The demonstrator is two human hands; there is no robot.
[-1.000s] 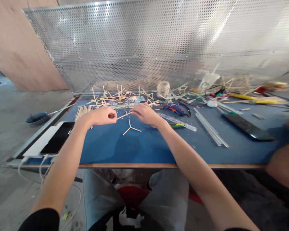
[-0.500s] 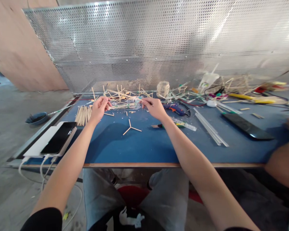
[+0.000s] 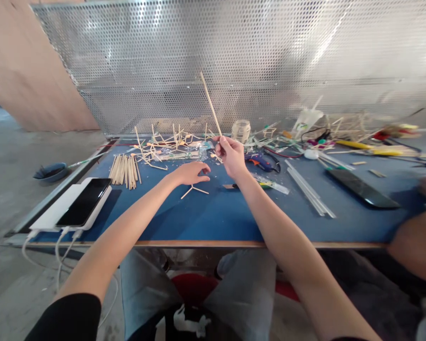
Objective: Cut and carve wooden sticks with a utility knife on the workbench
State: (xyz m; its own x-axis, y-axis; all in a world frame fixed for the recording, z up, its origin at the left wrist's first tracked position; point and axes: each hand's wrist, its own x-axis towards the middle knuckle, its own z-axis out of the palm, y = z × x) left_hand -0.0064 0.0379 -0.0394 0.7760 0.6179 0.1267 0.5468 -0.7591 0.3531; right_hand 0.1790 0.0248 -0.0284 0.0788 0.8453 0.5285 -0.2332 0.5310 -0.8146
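Observation:
My right hand point(image 3: 230, 154) pinches the lower end of a thin wooden stick point(image 3: 210, 103), which points up and slightly left above the table. My left hand point(image 3: 191, 173) hovers over the blue tabletop with thumb and fingers apart and nothing between them. Just below it lies a three-armed piece made of short sticks point(image 3: 199, 190), its upper arm hidden behind the hand. A bundle of wooden sticks point(image 3: 123, 170) rests to the left. Near my right forearm lies a utility knife point(image 3: 230, 186), partly covered by the arm.
Stick frames point(image 3: 177, 139) line the back, beside a clear jar point(image 3: 240, 131) and a blue glue gun point(image 3: 260, 161). Clear glue sticks point(image 3: 308, 189) and a dark phone point(image 3: 362, 187) lie right. Another phone point(image 3: 85, 202) lies left with cables. A co-worker's arm point(image 3: 417, 241) is at the right edge.
My right hand has raised the wooden stick from near level to nearly upright. My left hand has moved right and toward me, over the three-armed piece.

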